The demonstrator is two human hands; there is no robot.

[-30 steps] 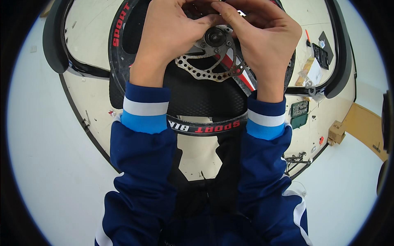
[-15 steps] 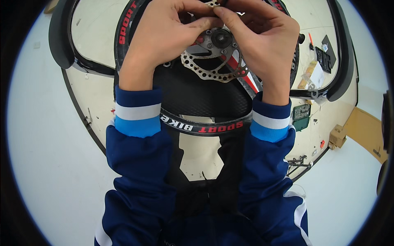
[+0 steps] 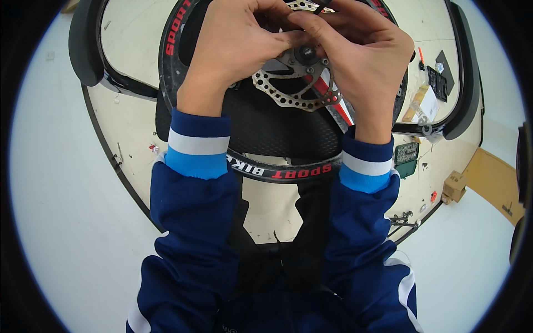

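Note:
A bicycle wheel with a black tire [image 3: 172, 66] lies flat in front of me, over a black textured seat [image 3: 272, 139]. At its middle is the hub axle end [image 3: 305, 54], ringed by a drilled metal brake disc [image 3: 294, 103]. My left hand [image 3: 230, 47] is closed in a pinch above the disc, its fingertips meeting those of the right; what they grip is hidden. My right hand [image 3: 363, 64] is closed too, thumb against curled fingers, with a slim black rod-like piece [image 3: 320, 9] sticking out beside its fingers. Both hands cover part of the hub and disc.
Black armrests curve up at the left [image 3: 86, 47] and right [image 3: 468, 69]. Beyond the right one lie a black tool case [image 3: 437, 83] and a white-and-yellow box [image 3: 420, 105]. A green case [image 3: 407, 159] and a cardboard box [image 3: 454, 186] sit on the floor nearer me.
My left hand has shifted slightly right and the right hand a little with it. The disc and hub have moved a bit to the right; the black rod-like piece now shows more clearly.

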